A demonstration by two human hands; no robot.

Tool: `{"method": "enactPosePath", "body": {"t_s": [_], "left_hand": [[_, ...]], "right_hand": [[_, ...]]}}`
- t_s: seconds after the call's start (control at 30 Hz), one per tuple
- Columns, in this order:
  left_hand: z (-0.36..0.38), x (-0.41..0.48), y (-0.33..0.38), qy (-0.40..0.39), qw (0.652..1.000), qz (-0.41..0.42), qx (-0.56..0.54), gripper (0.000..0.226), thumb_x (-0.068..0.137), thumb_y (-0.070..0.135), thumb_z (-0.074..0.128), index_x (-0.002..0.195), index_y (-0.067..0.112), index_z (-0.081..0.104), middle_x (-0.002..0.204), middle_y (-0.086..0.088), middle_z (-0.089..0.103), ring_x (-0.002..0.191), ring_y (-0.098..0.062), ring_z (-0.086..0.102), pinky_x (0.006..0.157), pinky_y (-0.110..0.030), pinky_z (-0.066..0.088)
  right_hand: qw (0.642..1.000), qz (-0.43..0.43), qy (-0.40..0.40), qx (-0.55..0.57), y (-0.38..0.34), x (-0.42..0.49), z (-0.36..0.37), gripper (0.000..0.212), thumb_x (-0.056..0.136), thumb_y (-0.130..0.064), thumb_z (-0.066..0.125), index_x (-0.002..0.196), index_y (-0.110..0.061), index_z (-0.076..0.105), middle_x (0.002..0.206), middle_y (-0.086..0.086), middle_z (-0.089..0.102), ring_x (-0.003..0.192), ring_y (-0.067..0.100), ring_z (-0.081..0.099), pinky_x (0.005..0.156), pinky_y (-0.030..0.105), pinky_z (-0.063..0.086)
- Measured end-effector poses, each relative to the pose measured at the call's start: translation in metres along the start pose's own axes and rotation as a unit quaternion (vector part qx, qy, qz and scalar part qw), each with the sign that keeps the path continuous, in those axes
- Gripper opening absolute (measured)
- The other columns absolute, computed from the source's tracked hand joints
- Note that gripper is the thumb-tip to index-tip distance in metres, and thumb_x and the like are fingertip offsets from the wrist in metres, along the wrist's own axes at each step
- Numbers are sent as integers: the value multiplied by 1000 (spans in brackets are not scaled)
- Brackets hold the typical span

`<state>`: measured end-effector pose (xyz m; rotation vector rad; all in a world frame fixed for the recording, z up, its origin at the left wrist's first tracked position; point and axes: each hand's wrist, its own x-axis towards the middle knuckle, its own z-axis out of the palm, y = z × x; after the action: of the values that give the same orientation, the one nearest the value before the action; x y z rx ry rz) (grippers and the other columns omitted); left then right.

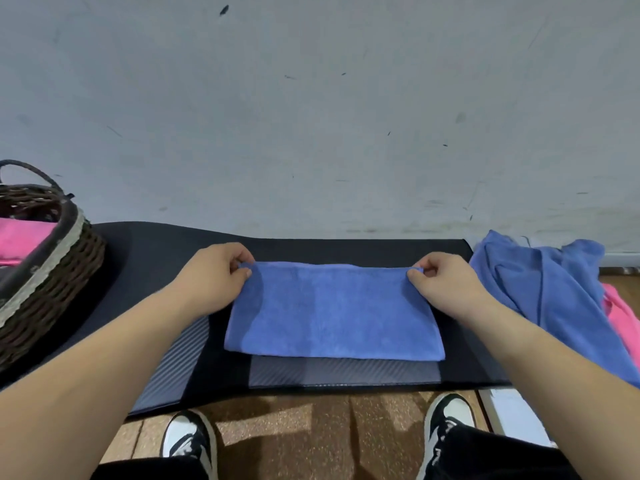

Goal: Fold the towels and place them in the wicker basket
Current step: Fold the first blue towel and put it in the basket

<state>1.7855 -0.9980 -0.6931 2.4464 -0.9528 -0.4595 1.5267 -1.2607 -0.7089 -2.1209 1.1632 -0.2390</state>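
A blue towel (332,313) lies folded in half on the black mat (166,251), its folded edge toward me. My left hand (214,275) pinches its far left corner. My right hand (440,282) pinches its far right corner. The dark wicker basket (52,271) stands at the left edge of the mat, with a pink towel (17,237) lying inside it.
A crumpled blue towel (547,292) is heaped at the right end of the mat, with a pink towel (620,317) partly under it. A grey wall rises right behind the mat. My two shoes stand on the wooden floor (311,431) below.
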Motion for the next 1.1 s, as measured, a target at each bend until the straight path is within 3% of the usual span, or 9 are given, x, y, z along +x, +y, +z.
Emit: {"method": "enactPosePath", "body": {"t_s": [0.3,0.43,0.5,0.6,0.7,0.8,0.9,1.0,1.1], "left_hand": [[2,19,-1,-43,996,-15,81,14,96,18,58,89,28,65,87,10,67,81,-10,62,64,-28,46],[2,22,6,-3,998,-6,62,14,96,19,58,92,30,65,90,10,69,84,-11,64,73,-34,53],[7,22,9,4,998,-2,68,13,95,21,59,103,27,66,104,7,70,92,-14,64,81,-37,55],[10,25,15,-24,996,11,84,42,92,26,66,133,21,60,130,3,64,118,-19,61,98,-37,51],[10,26,23,-72,990,14,119,59,87,33,71,142,26,53,138,3,60,126,-21,57,103,-43,51],[14,27,22,-96,987,-4,128,57,87,33,71,140,25,55,135,0,58,122,-24,56,101,-43,51],[12,27,21,-112,990,-29,79,47,85,29,75,129,21,60,120,6,63,108,-18,62,90,-31,51],[10,24,22,-105,991,-49,73,21,82,29,77,98,23,64,95,7,64,87,-13,62,71,-29,52],[9,18,22,-90,992,-49,71,17,82,29,76,88,22,62,91,5,63,82,-13,60,61,-27,45]], "right_hand": [[1000,12,16,-17,6,12,6,11,96,-19,55,90,-11,61,69,4,61,62,19,54,57,32,42],[999,9,35,-11,9,12,8,11,98,-20,56,95,-10,61,73,4,62,66,19,56,57,31,42],[999,11,41,-19,10,13,9,12,96,-22,60,98,-11,62,76,3,64,68,17,58,56,30,42],[997,8,66,-37,7,13,10,25,94,-25,64,115,-12,59,94,3,63,75,13,58,57,28,42],[989,-48,93,-106,-1,6,10,38,93,-29,65,128,-17,55,125,4,50,99,21,58,70,35,49],[967,-160,99,-174,-13,-11,16,37,88,-31,70,122,-20,61,124,2,45,107,26,52,80,40,52],[939,-219,109,-244,-17,-17,17,44,80,-30,76,120,-17,64,123,7,43,103,32,49,82,45,52],[965,-152,101,-190,-13,-9,9,41,85,-29,72,124,-18,64,124,4,42,108,29,51,86,43,52],[989,-66,83,-103,-4,1,5,45,90,-27,70,132,-12,62,132,4,38,99,23,60,91,36,51]]}}
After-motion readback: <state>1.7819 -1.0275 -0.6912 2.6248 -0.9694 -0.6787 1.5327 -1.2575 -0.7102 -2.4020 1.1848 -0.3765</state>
